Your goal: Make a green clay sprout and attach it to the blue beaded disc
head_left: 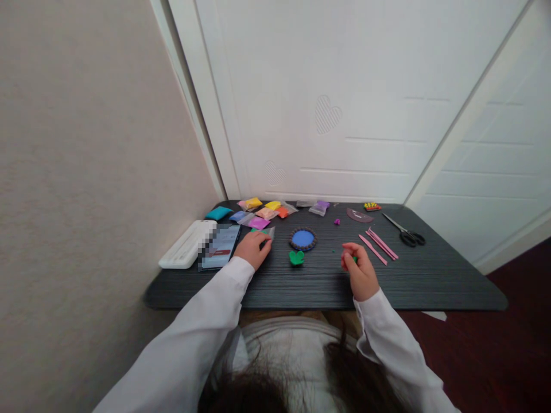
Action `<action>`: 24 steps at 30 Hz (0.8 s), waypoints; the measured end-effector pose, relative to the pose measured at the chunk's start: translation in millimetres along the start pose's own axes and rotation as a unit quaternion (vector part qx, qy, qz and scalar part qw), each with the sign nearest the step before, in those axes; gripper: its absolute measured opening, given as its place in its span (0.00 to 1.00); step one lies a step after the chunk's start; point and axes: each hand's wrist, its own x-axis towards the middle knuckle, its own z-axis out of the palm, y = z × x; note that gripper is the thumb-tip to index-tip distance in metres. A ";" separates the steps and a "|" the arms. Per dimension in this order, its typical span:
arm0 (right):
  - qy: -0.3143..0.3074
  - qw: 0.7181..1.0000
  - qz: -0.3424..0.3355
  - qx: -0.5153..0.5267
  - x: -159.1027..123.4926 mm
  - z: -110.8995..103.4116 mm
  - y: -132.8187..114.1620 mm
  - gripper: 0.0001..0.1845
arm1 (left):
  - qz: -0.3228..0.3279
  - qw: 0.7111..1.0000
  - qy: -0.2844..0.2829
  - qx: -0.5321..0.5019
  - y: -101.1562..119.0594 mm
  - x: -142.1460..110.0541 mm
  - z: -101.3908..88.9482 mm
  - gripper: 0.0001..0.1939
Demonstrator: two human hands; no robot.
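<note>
My left hand (253,249) lies over a small clear bag of green clay (259,230), fingertips touching it and the thumb apart from the fingers. Curled fingers close my right hand (361,272) around a small piece of green clay (355,259), mostly hidden. Between the hands sits a green clay shape with rounded lobes (296,258). Just behind it is a round blue clay disc (303,239) with a dark, beaded-looking rim. A tiny green crumb (333,250) rests left of my right hand.
At the left are a white case (188,245) and a phone (221,246). Several bags of coloured clay (267,213) line the back. Pink modelling tools (381,244), black scissors (407,232) and a translucent scraper (360,215) lie right. A purple clay bit (337,221) sits behind.
</note>
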 end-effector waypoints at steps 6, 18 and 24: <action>-0.022 0.998 0.047 0.020 -4.1 3.7 -4.4 0.14 | -0.003 1.000 0.002 -0.001 -0.4 -0.3 -0.1 0.12; -0.013 1.000 0.018 -0.019 -0.7 0.0 -2.5 0.14 | -0.013 1.000 0.002 -0.010 3.7 -0.6 -4.1 0.11; -0.065 0.994 0.084 0.010 -4.6 2.5 -7.8 0.15 | -0.015 1.000 0.002 -0.017 3.5 -0.4 -3.9 0.12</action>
